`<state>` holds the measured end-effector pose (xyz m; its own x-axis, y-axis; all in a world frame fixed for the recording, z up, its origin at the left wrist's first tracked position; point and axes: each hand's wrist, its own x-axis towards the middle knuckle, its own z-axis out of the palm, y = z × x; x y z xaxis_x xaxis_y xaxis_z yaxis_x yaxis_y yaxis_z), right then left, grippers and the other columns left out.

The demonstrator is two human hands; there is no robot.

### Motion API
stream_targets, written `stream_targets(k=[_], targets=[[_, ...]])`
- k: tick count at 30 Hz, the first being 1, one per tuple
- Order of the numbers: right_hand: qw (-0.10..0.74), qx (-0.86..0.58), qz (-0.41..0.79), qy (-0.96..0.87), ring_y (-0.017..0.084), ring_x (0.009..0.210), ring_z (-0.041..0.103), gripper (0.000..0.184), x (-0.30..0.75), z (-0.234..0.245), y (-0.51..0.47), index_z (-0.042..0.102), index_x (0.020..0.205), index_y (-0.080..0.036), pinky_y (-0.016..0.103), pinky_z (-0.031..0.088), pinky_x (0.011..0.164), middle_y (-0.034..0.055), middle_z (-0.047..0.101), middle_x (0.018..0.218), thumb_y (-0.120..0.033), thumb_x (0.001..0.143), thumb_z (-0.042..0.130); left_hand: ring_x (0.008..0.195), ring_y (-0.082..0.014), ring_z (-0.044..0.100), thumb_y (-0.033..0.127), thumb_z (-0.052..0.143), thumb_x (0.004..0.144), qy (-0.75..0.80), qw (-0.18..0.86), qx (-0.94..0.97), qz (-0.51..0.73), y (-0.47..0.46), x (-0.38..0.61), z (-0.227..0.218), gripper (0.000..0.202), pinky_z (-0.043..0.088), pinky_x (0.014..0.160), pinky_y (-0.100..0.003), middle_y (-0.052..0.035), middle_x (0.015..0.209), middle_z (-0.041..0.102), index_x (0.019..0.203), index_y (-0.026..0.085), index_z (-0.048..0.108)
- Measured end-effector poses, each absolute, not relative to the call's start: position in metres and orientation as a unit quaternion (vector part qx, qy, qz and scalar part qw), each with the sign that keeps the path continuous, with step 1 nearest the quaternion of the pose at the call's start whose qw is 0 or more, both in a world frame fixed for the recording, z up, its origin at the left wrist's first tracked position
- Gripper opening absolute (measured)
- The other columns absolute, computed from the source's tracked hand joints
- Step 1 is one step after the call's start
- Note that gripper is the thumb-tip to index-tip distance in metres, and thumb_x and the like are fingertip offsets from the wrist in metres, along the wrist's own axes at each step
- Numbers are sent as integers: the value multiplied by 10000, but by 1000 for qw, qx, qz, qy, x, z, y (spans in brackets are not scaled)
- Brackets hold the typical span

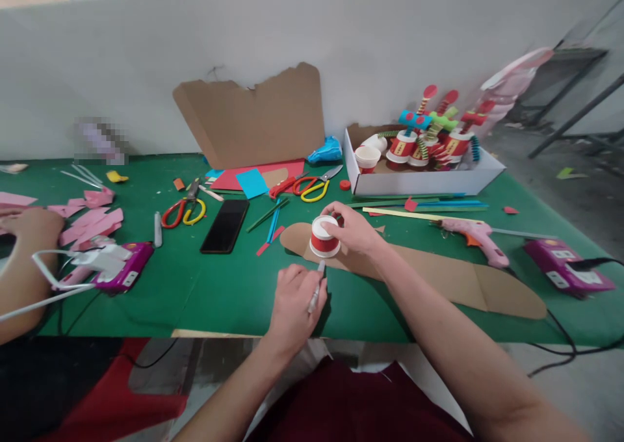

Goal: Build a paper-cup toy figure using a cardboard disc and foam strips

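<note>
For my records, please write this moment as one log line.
left hand: holds white pen; right hand: holds red-white cup, upside down

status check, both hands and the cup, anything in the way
Right hand holding red-and-white cup, rim down. Left hand gripping pen, one end close to cup. Cardboard strip nearby; nothing seen between pen and cup.

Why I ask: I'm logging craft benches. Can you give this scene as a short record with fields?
Right hand: grips an inverted red-and-white paper cup
Left hand: holds a slim grey-white pen, tip near the cup's rim
Surface: green tabletop
Near cup: long brown cardboard strip
Back right: white cardboard box holding red-and-white paper-cup figures
Right: pink plastic glue gun
Left of centre: black rectangular phone
</note>
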<state>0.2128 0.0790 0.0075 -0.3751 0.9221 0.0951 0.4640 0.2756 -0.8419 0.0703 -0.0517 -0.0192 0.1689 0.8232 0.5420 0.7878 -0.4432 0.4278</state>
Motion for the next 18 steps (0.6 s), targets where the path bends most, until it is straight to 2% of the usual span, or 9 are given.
stream_targets(k=[18], targets=[[307, -477, 376, -732, 153, 770, 498, 152, 212, 7, 78, 544, 891, -210, 284, 400, 725, -7, 549, 809, -231, 741, 528, 751, -170, 503, 190, 486, 895, 493, -24, 806, 328, -42, 87, -21, 199, 328, 660, -303, -38, 694, 615, 726, 171, 589]])
